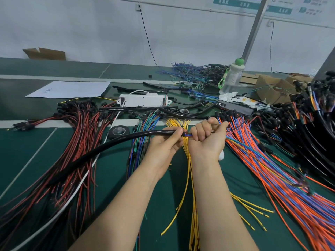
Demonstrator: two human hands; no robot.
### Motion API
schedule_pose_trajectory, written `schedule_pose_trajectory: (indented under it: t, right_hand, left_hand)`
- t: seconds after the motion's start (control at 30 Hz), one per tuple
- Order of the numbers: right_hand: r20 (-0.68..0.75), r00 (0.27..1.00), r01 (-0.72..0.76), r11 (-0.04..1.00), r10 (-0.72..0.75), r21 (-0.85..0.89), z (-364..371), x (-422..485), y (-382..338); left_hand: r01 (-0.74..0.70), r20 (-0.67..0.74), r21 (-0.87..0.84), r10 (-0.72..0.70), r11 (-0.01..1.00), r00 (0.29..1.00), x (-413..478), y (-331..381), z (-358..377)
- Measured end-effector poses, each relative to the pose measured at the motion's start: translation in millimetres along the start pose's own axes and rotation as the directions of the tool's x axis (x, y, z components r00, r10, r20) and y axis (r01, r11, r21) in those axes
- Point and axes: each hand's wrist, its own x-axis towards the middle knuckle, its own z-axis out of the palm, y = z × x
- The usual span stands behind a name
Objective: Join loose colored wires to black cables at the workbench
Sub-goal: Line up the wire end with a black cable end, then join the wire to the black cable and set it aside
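Note:
A thick black cable (101, 151) arcs from the lower left up to the middle of the green bench. My left hand (166, 147) pinches its end between thumb and fingers. Blue and red wire ends (188, 135) stick out of that end into my right hand (206, 140). That hand is curled round a small bunch of colored wires (241, 144), which trails off to the right. Beneath both hands lies a bundle of yellow wires (190, 160).
Red-and-black wire bundles (78, 142) cover the left, orange and blue ones (282, 178) the right. Black cables (319, 138) pile at the far right. Tape rolls (118, 131), a white box (145, 100), a phone (233, 106), a bottle (233, 78) and a paper sheet (70, 88) lie further back.

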Motion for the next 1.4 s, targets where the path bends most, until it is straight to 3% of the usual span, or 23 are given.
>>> schedule_pose_trajectory:
  t: [0.33, 0.77, 1.13, 1.27, 1.33, 1.4]
  right_hand:
    - [-0.006, 0.999, -0.031, 0.999, 0.032, 0.033, 0.6, -0.4, 0.3]
    - [-0.014, 1.0, -0.01, 1.0, 0.01, 0.027, -0.6, 2.7, -0.4]
    - [0.032, 0.999, 0.033, 0.999, -0.033, -0.022, -0.3, 1.9, 5.9]
    - [0.046, 0.997, 0.068, 0.975, -0.059, -0.21, 0.0, 5.0, 10.7]
    - [0.033, 0.993, 0.116, 0.866, -0.114, -0.486, -3.2, 6.8, 13.9]
    - [0.042, 0.993, 0.109, 0.749, -0.108, -0.654, -6.9, 6.4, 18.8]
  left_hand:
    - [-0.015, -0.014, -0.067, 0.014, 0.998, 1.0, -2.0, 2.2, 5.0]
    - [0.131, 0.013, -0.089, -0.131, 0.987, 0.991, -2.9, 2.2, 4.3]
    - [0.059, -0.06, -0.069, -0.063, 0.996, 0.996, -4.9, 4.9, 13.6]
    - [0.043, -0.068, -0.082, -0.049, 0.996, 0.996, -4.4, 8.9, 15.1]
    - [0.031, -0.063, -0.099, -0.037, 0.995, 0.997, -4.0, 11.6, 15.0]
    - [0.009, -0.043, -0.086, -0.012, 0.996, 0.999, -3.7, 12.8, 15.5]
